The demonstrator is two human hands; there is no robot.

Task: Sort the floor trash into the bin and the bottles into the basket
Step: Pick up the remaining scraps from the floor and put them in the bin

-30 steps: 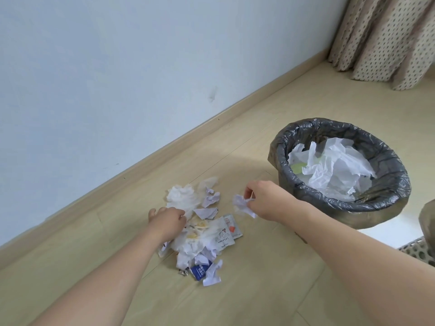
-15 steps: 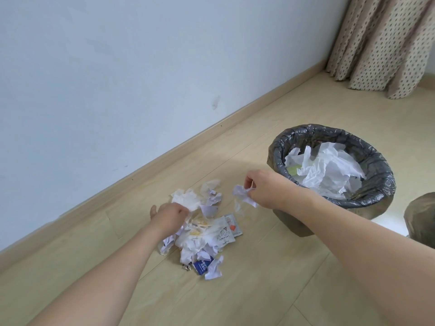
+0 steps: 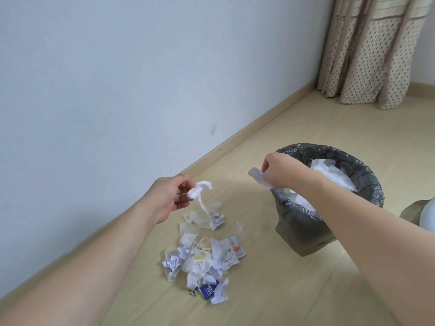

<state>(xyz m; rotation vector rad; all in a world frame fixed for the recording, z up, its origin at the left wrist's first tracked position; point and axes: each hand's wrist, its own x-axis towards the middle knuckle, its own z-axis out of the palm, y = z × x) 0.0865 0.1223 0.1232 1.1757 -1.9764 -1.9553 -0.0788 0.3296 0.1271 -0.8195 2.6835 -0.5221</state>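
The left hand (image 3: 167, 198) is raised above the floor litter, its thumb and fingers pinching a soft white tissue (image 3: 199, 189); the tissue bunches at the fingertips and a thin twisted tail hangs down from them toward the pile. The right hand (image 3: 276, 173) pinches a crumpled paper scrap (image 3: 258, 177), pale with a faint lilac cast, which sticks out to the left of its curled fingers, just at the near rim of the bin (image 3: 367, 182).

Below and between the two hands lies the trash pile (image 3: 203, 257) on the floor (image 3: 306, 290): crushed white paper balls, limp translucent tissue, a flat printed sachet with an orange mark (image 3: 236, 249), a small blue card (image 3: 208, 289) and a bit of crinkled foil. The bin is round, lined with a glossy, wrinkled grey plastic bag folded over its rim, and holds crumpled white paper behind the right hand's knuckles. The floor is smooth pale wood-look planking with a matching skirting board; the wall (image 3: 117, 78) is matte pale blue; a dotted beige curtain (image 3: 376, 50) hangs far beyond the fingers.

Half a second ago the left hand was down on the pile; now it has lifted clear with the tissue. The right hand has risen with its scrap and moved closer over the bin's rim.
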